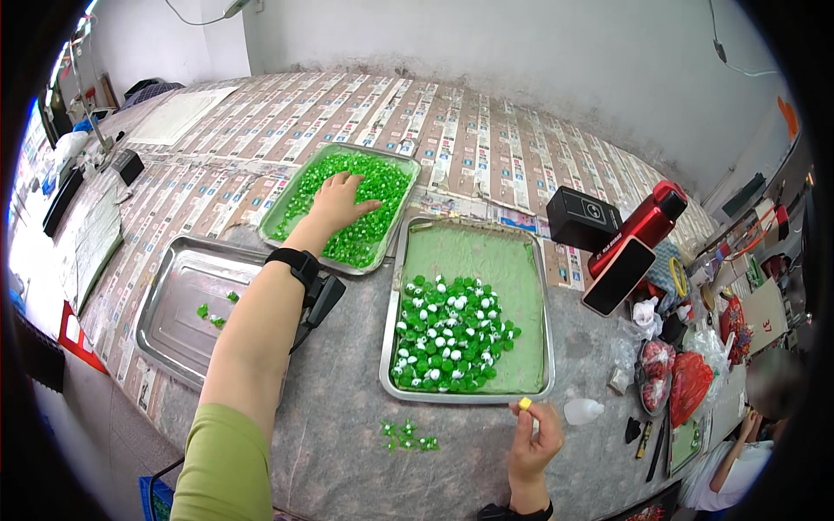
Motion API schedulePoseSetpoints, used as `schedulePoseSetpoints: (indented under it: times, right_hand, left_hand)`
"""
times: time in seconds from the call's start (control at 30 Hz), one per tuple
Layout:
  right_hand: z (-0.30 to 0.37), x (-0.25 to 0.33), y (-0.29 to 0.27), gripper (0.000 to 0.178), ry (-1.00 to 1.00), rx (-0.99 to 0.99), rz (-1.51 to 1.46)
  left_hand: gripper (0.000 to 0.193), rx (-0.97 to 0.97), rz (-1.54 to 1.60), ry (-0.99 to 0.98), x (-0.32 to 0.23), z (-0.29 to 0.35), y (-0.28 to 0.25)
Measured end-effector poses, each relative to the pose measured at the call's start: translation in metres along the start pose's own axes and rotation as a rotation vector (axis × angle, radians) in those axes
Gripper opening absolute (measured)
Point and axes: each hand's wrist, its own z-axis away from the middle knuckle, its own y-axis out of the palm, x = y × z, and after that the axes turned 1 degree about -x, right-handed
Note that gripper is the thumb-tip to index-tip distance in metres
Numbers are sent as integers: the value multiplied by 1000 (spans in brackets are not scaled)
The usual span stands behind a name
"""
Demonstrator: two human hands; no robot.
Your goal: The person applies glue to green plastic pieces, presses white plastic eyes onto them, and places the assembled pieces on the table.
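My left hand (341,205) reaches over the far tray (411,164), its thumb apart from its fingers and nothing visible in its grasp. Small bright green pieces with white spots (360,239) fill that tray. Low at the right, my right hand (535,441) pinches a small yellow piece (525,403) between thumb and finger, just off the front rim of the middle tray (469,398). In that tray lies a heap of green and white round pieces (452,334) on a pale green lining. Several loose green pieces (408,437) lie on the table before it.
A steel tray (174,304) with a few green pieces stands at left, partly behind my forearm. At right are a black box (582,217), a red bottle (643,221), a propped phone (618,276), a translucent white squeeze bottle (584,411) and bags (691,386). Another person's arm (738,447) shows far right.
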Motion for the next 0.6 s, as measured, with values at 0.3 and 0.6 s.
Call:
schedulePoseSetpoints:
  times: [0.3,0.6]
  right_hand:
    - [-14,21,-6,10,-42,111,68]
    - [-10,11,0,5,146,133,-1]
  left_hand:
    - [74,199,-162,-155,-16,-56,49]
    - [45,-17,-294,-57,1,-47,51]
